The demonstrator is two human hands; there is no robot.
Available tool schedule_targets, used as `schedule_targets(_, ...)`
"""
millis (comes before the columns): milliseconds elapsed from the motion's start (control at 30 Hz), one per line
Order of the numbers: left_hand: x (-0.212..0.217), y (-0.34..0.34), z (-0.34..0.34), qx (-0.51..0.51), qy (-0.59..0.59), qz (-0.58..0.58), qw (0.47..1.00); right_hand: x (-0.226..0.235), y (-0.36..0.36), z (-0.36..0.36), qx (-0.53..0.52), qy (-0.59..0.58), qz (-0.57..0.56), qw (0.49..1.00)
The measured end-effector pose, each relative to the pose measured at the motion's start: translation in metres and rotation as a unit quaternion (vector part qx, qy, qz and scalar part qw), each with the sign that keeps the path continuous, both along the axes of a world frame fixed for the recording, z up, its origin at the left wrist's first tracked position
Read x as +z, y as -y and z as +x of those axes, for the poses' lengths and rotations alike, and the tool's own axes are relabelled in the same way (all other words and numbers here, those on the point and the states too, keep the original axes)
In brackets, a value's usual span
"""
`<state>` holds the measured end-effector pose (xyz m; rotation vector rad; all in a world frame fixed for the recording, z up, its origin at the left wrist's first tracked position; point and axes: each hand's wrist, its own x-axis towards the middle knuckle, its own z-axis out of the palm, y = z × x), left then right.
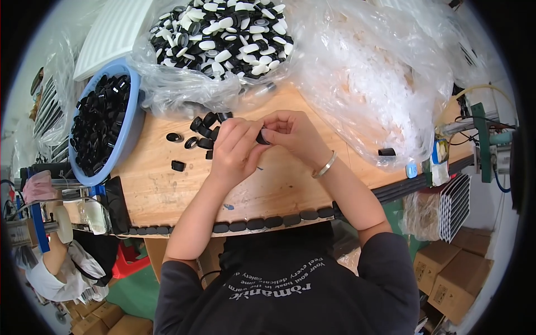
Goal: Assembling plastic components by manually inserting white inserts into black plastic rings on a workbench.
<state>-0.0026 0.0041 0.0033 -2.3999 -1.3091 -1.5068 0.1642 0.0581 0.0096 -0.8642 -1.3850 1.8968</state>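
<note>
Both hands meet over the middle of the wooden table (162,195). Between the fingertips of my right hand (295,134) is a small black plastic part (262,137), pinched by thumb and fingers. My left hand (233,148) is closed up against the same part, its fingers curled; whether anything else lies inside them is hidden. Just left of it lie several loose black ring-shaped parts (191,143), some touching each other. One more black piece (178,166) sits apart, nearer to me.
A blue basin (134,106) of black parts stands at the left. A plastic bag at the back holds black and white pieces (223,39). Another clear bag (385,84) of whitish pieces lies at the right. Black oval pieces (273,221) line the front edge. A person's arm (54,254) shows far left.
</note>
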Motion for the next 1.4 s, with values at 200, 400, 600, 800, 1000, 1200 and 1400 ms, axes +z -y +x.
schedule_targets(200,-0.001,0.000,0.007,0.017,-0.004,0.015,1.000,-0.007,0.002,0.000,0.003,-0.025,-0.004,1.000)
schedule_targets(400,0.005,-0.007,0.003,0.023,0.011,-0.065,0.998,0.004,-0.005,-0.001,-0.003,-0.014,0.017,1.000)
schedule_targets(600,-0.002,-0.010,0.002,0.057,0.084,-0.098,0.990,-0.001,-0.012,0.004,-0.052,-0.023,0.054,0.997)
schedule_targets(800,-0.007,-0.006,-0.014,-0.042,0.441,-0.354,0.824,0.002,-0.012,0.006,-0.041,-0.024,0.052,0.997)
schedule_targets(1000,-0.014,-0.001,-0.016,-0.041,0.361,-0.404,0.840,-0.011,-0.005,0.001,-0.002,0.003,0.049,0.999)
schedule_targets(1200,-0.010,-0.002,-0.015,-0.011,0.266,-0.358,0.895,-0.016,-0.004,0.000,-0.057,0.035,0.087,0.994)
schedule_targets(1400,-0.013,-0.006,-0.011,-0.009,0.370,-0.367,0.854,-0.009,-0.019,0.004,-0.134,0.049,0.083,0.986)
